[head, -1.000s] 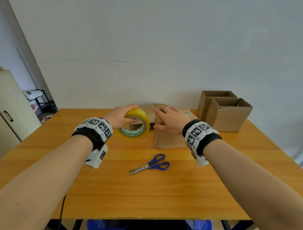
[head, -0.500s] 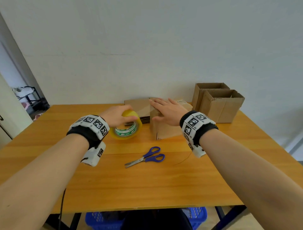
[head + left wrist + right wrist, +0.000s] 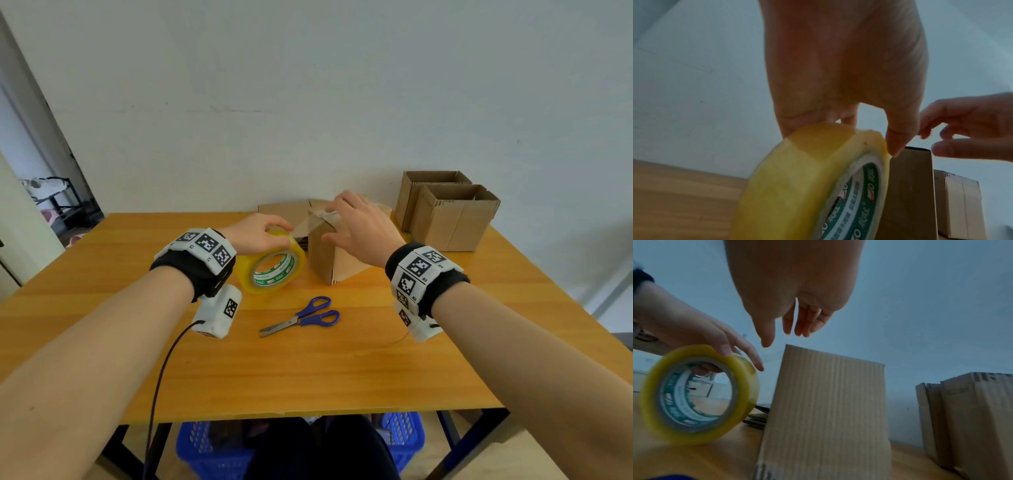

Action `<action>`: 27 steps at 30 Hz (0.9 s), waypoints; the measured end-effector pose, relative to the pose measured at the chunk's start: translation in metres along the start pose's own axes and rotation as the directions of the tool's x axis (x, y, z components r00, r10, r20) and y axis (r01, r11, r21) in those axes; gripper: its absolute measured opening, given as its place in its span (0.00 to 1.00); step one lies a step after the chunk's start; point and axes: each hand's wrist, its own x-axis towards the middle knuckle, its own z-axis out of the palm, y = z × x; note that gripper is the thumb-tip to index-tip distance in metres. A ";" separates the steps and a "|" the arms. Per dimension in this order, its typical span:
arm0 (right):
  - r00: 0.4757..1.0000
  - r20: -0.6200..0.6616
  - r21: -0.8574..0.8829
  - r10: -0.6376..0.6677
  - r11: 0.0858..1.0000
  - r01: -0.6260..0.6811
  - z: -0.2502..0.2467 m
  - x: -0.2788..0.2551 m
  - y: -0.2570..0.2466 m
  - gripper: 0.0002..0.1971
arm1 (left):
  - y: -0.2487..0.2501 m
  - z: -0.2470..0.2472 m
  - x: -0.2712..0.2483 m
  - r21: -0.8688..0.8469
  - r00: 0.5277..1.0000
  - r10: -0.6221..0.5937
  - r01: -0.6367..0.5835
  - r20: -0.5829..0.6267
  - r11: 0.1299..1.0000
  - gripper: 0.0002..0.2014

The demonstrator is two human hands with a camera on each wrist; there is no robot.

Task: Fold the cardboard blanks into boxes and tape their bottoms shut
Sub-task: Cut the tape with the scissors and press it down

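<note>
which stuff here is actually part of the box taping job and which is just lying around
In use:
- tape roll, gripped by the left hand
- folded box under the open right hand
- flat blanks behind it
- scissors, untouched
- two finished boxes

Lying about:
- blue baskets under the table
- the shelf in the doorway

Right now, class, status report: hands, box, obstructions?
Left hand grips yellow tape roll. Right hand open over brown cardboard box. Blue-handled scissors lie clear.
</note>
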 end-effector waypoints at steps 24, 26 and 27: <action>0.712 0.702 -0.050 -0.027 0.995 0.087 0.037 -0.022 -0.041 0.15 | 0.005 0.000 -0.008 0.031 1.000 0.010 -0.010 -0.007 0.999 0.22; 0.693 0.720 -0.074 -0.017 0.992 0.102 0.036 -0.024 -0.042 0.14 | 0.005 -0.001 -0.008 0.022 1.000 0.003 -0.003 -0.010 1.000 0.22; 0.686 0.728 -0.076 -0.008 0.993 0.092 0.034 -0.024 -0.040 0.14 | 0.005 -0.001 -0.008 0.022 1.000 -0.001 0.001 -0.014 1.000 0.21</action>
